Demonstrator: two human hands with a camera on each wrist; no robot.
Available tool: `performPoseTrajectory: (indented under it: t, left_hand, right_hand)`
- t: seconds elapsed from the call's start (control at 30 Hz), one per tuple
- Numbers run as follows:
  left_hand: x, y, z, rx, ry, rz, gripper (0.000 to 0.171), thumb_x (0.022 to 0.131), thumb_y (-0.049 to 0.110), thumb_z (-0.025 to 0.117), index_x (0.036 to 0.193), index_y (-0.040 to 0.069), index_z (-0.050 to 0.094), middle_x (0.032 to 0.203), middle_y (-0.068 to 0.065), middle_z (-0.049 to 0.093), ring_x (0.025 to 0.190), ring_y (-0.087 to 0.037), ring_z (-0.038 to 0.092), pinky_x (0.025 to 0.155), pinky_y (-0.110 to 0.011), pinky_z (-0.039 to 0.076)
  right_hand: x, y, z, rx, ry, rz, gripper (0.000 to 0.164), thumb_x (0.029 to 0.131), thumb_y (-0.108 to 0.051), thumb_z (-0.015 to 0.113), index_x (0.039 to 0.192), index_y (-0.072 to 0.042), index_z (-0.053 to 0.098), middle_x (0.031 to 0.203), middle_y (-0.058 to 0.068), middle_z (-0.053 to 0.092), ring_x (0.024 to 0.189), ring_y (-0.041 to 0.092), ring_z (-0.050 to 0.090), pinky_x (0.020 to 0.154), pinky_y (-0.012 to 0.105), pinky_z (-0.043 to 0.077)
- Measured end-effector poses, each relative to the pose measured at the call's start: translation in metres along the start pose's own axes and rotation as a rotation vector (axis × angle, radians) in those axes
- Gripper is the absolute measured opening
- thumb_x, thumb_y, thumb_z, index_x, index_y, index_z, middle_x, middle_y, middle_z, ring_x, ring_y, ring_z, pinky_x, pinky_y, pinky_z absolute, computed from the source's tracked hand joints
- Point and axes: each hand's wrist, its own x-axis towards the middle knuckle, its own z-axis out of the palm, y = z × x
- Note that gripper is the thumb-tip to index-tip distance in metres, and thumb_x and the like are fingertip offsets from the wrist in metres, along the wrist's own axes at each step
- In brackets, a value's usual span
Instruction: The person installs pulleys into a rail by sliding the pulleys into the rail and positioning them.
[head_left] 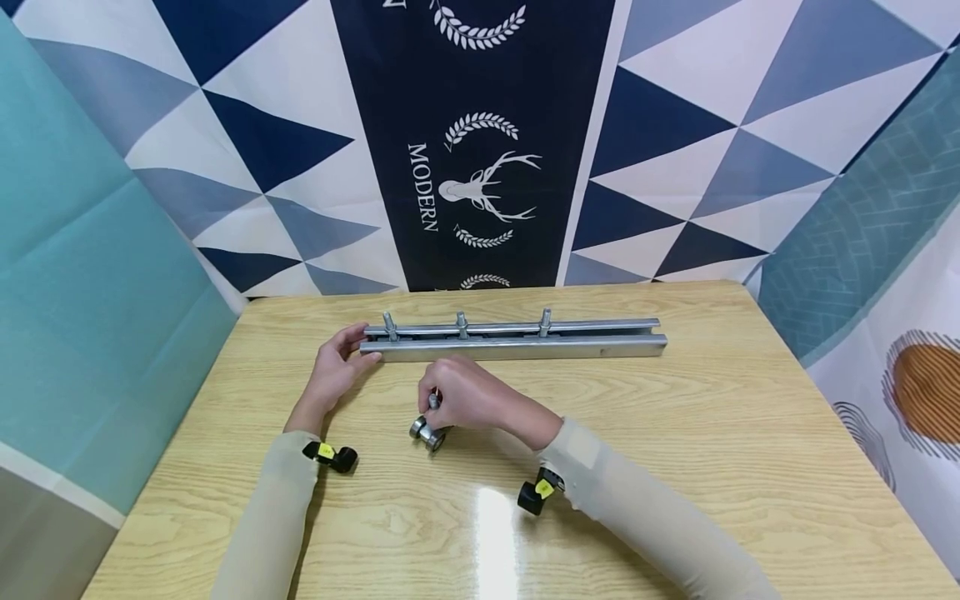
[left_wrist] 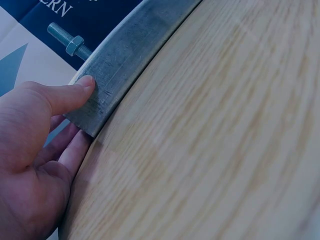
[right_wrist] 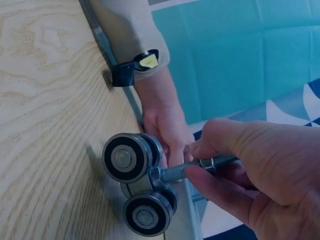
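A straight metal channel track (head_left: 525, 349) lies across the back of the table. My left hand (head_left: 333, 371) grips its left end, the thumb on the near side wall and fingers around the end, as the left wrist view shows. Three threaded bolts (head_left: 461, 325) with nuts stand upright out of the track's slot. In front of the track, my right hand (head_left: 472, 398) pinches the bolt of a roller trolley (right_wrist: 145, 187) between thumb and fingers. The trolley's wheels, dark-ringed with metal rims, point down toward the table; a nut (right_wrist: 206, 164) sits on its bolt near the fingertips.
The wood-grain table (head_left: 405, 533) extends in front of the track and to both sides. Behind it hangs a patterned cloth (head_left: 300, 167), with a teal cloth (head_left: 82, 292) at the left. Each wrist wears a small black camera (head_left: 343, 459).
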Motion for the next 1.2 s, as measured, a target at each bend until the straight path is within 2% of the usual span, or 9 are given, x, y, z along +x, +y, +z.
performPoseTrajectory:
  t: [0.17, 0.4, 0.67, 1.03, 1.2]
  left_hand:
    - [-0.001, -0.003, 0.000, -0.008, -0.011, 0.003, 0.066, 0.090, 0.006, 0.073, 0.149, 0.004, 0.044, 0.148, -0.020, 0.048, 0.133, -0.033, 0.047, 0.121, -0.049, 0.035]
    - [-0.002, -0.003, -0.001, -0.017, -0.014, -0.001, 0.064, 0.090, 0.006, 0.073, 0.148, 0.005, 0.044, 0.149, -0.019, 0.048, 0.136, -0.033, 0.045, 0.123, -0.048, 0.032]
    - [-0.002, -0.004, -0.001, -0.029, -0.010, 0.000, 0.064, 0.090, 0.006, 0.073, 0.147, 0.004, 0.045, 0.149, -0.019, 0.048, 0.136, -0.033, 0.045, 0.124, -0.047, 0.031]
    - [-0.001, -0.005, -0.001, -0.023, -0.012, 0.021, 0.064, 0.090, 0.006, 0.073, 0.147, 0.003, 0.046, 0.148, -0.021, 0.049, 0.135, -0.034, 0.046, 0.123, -0.048, 0.031]
    - [-0.002, -0.005, -0.001, -0.024, -0.015, 0.014, 0.064, 0.090, 0.006, 0.073, 0.147, 0.004, 0.046, 0.148, -0.019, 0.048, 0.136, -0.033, 0.045, 0.124, -0.048, 0.031]
  right_hand:
    - [-0.008, 0.002, -0.001, -0.003, 0.008, 0.010, 0.011, 0.073, -0.010, 0.078, 0.069, -0.020, 0.075, 0.077, -0.010, 0.069, 0.072, 0.005, 0.058, 0.064, 0.021, 0.051]
    - [-0.022, 0.004, -0.006, 0.027, 0.028, 0.074, 0.016, 0.074, -0.006, 0.075, 0.069, -0.021, 0.073, 0.078, -0.011, 0.067, 0.070, 0.006, 0.058, 0.061, 0.020, 0.051]
    - [-0.040, 0.014, -0.015, 0.019, 0.066, 0.127, 0.013, 0.074, -0.005, 0.073, 0.072, -0.017, 0.075, 0.077, -0.011, 0.066, 0.066, 0.005, 0.057, 0.056, 0.019, 0.050]
    - [-0.061, 0.028, -0.039, 0.006, 0.102, 0.182, 0.016, 0.074, -0.004, 0.072, 0.070, -0.019, 0.073, 0.074, -0.009, 0.069, 0.060, 0.005, 0.054, 0.053, 0.020, 0.046]
    - [-0.068, 0.033, -0.052, 0.006, 0.140, 0.183, 0.018, 0.074, -0.003, 0.074, 0.069, -0.020, 0.072, 0.074, -0.009, 0.068, 0.062, 0.006, 0.056, 0.054, 0.022, 0.049]
